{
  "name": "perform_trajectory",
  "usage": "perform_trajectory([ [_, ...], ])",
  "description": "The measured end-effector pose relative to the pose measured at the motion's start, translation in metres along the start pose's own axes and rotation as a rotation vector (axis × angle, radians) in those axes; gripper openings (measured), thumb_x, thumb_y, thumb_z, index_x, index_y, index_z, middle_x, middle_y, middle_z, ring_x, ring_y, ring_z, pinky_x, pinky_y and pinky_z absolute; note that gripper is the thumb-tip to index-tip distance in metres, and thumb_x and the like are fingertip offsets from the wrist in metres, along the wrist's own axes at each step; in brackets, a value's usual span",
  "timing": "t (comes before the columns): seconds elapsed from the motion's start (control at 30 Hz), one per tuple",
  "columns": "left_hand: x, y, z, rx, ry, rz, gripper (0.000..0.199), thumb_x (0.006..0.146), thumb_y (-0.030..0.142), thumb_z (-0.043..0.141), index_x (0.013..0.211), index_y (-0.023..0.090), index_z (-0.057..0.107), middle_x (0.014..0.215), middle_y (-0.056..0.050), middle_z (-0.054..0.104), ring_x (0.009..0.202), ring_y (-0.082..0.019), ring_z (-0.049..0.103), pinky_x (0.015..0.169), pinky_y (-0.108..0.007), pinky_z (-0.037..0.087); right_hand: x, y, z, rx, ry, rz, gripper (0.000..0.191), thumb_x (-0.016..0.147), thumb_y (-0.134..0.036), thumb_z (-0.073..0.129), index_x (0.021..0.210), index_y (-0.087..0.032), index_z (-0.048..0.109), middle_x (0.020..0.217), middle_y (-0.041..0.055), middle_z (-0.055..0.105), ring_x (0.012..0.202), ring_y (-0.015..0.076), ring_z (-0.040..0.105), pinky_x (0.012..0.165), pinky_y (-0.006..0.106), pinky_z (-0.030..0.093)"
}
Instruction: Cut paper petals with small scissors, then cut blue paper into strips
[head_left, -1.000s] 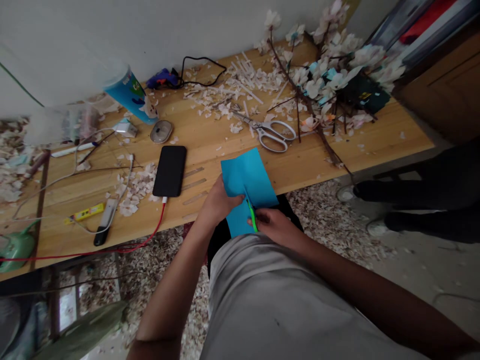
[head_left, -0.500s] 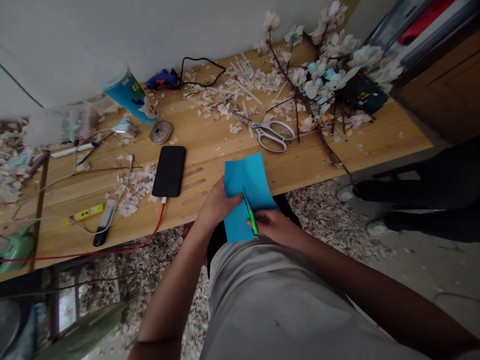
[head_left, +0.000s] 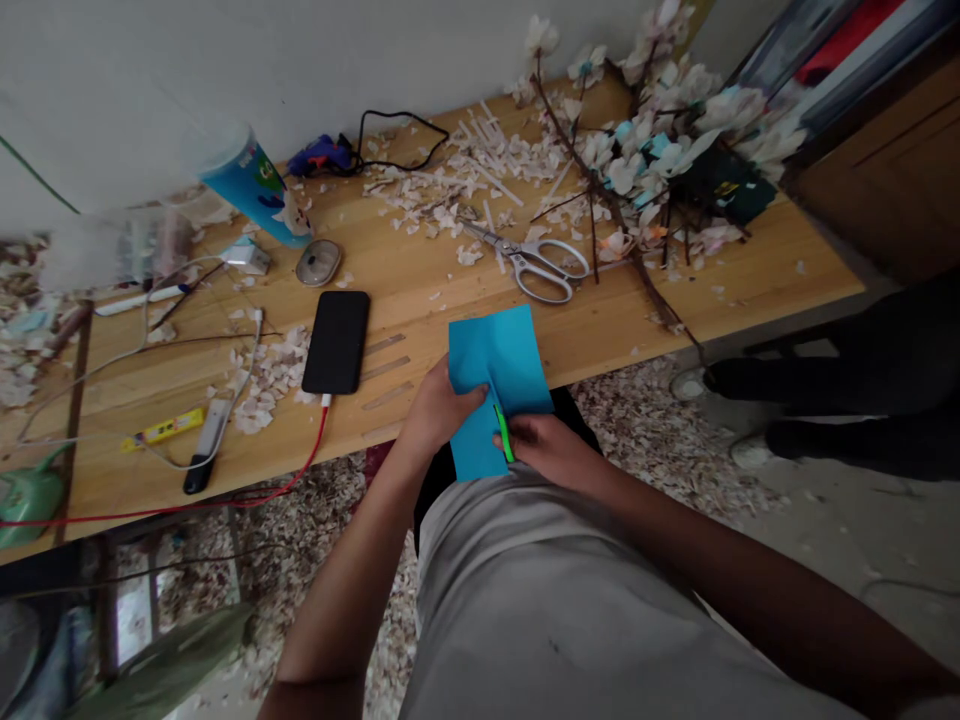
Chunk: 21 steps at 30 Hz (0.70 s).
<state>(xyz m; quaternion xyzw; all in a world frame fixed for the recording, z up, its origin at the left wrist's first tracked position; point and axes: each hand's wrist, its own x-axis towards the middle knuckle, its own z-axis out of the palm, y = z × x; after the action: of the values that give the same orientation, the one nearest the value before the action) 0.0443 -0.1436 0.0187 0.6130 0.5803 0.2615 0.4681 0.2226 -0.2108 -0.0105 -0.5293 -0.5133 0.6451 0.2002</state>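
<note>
A blue sheet of paper (head_left: 517, 350) lies over my lap at the table's front edge, with a slit running up from its lower edge. My left hand (head_left: 444, 402) grips its left side, thumb on top and fingers hidden beneath. In my right hand (head_left: 541, 445) is a bright green cutting tool (head_left: 503, 433), seemingly small scissors, whose tip sits in the slit. The right fingers are wrapped round the tool, close to the grey shirt. Large silver-handled scissors (head_left: 544, 270) rest on the table beyond the paper.
On the wooden table (head_left: 420, 290) are a black phone (head_left: 337, 342), a blue cup (head_left: 259, 190), a glue gun (head_left: 321, 156), a yellow tube (head_left: 163, 428), a box cutter (head_left: 208, 445) and petal scraps. Flowering branches (head_left: 645, 165) stand right. A person's dark-clad legs (head_left: 847, 385) are beyond.
The right part of the blue paper has flattened and swung slightly outward. The green tool has shifted slightly up in the view. My left hand has barely moved.
</note>
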Motion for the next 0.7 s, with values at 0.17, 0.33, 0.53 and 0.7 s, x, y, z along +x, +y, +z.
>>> perform_trajectory([
  [0.17, -0.0018, -0.0015, -0.001, -0.015, -0.042, -0.036, 0.032, 0.074, 0.026, 0.066, 0.104, 0.019, 0.063, 0.103, -0.007, 0.073, 0.091, -0.026, 0.068, 0.081, -0.04, 0.054, 0.0011, 0.0009, 0.0002, -0.014, 0.023, -0.009, 0.033, 0.08, -0.05, 0.063, 0.08, -0.017, 0.067, 0.079, 0.005, 0.069, 0.081, 0.0225, 0.062, 0.069, 0.03, 0.047],
  [0.33, -0.0023, 0.0004, -0.0029, 0.023, -0.032, -0.048, 0.03, 0.073, 0.027, 0.067, 0.101, 0.019, 0.064, 0.101, -0.007, 0.073, 0.089, -0.026, 0.067, 0.079, -0.039, 0.054, 0.0023, -0.0019, 0.0006, -0.006, 0.009, -0.017, 0.033, 0.08, -0.05, 0.062, 0.077, -0.017, 0.065, 0.08, 0.0052, 0.069, 0.083, 0.023, 0.063, 0.071, 0.03, 0.048],
  [0.53, -0.0001, 0.0025, -0.0042, -0.011, -0.01, -0.122, 0.02, 0.078, 0.036, 0.062, 0.085, 0.018, 0.066, 0.087, -0.006, 0.074, 0.078, -0.024, 0.067, 0.068, -0.035, 0.054, 0.0027, 0.0007, 0.0039, 0.004, 0.019, 0.007, 0.034, 0.08, -0.05, 0.063, 0.08, -0.016, 0.065, 0.079, 0.0045, 0.068, 0.078, 0.0208, 0.062, 0.066, 0.028, 0.046],
  [0.7, -0.0004, -0.0046, 0.0028, 0.02, 0.037, -0.161, 0.023, 0.074, 0.04, 0.065, 0.07, 0.017, 0.064, 0.069, -0.004, 0.069, 0.066, -0.022, 0.063, 0.058, -0.031, 0.05, 0.0047, 0.0016, 0.0056, 0.061, 0.01, -0.036, 0.034, 0.082, -0.05, 0.062, 0.084, -0.017, 0.065, 0.085, 0.0055, 0.069, 0.086, 0.0229, 0.063, 0.071, 0.03, 0.048],
])
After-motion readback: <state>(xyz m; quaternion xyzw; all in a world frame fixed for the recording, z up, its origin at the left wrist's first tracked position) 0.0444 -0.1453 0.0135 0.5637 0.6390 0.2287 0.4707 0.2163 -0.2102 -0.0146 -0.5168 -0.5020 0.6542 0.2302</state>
